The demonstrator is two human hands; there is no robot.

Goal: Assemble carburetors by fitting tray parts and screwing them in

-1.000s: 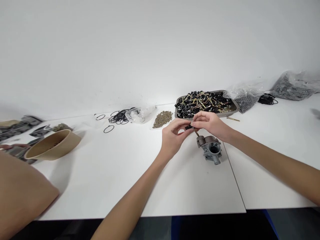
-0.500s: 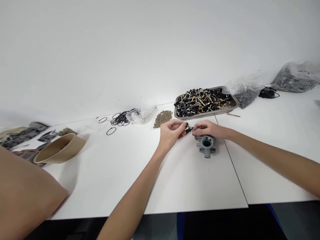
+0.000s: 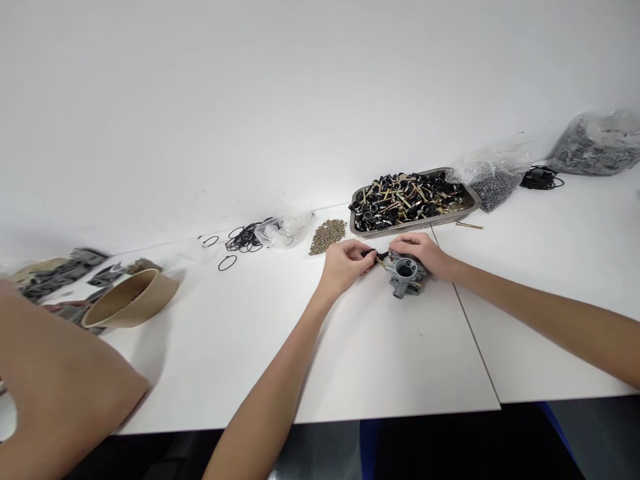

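- Grey metal carburettor-like body [image 3: 406, 272]: positioned on the white table [image 3: 395, 360], in front of the metal tray [image 3: 395, 233].
- Right hand [image 3: 423, 253]: fingers closed on the rear of the body.
- Left hand [image 3: 346, 265]: fingertips pinching a small black part [image 3: 369, 253], beside the body.
- Tray: filled with mixed black and brass-coloured parts [image 3: 400, 200].
- Small brass-coloured pieces [image 3: 327, 236]: heaped left of the tray, near the black rings [image 3: 246, 238].

The white tabletop [image 3: 240, 353] is open along its front edge, left of centre. Toward the back edge, a grey metal tray [image 3: 400, 231] heaped with black parts blocks passage; the tan oval tub [image 3: 133, 303] obstructs the left.
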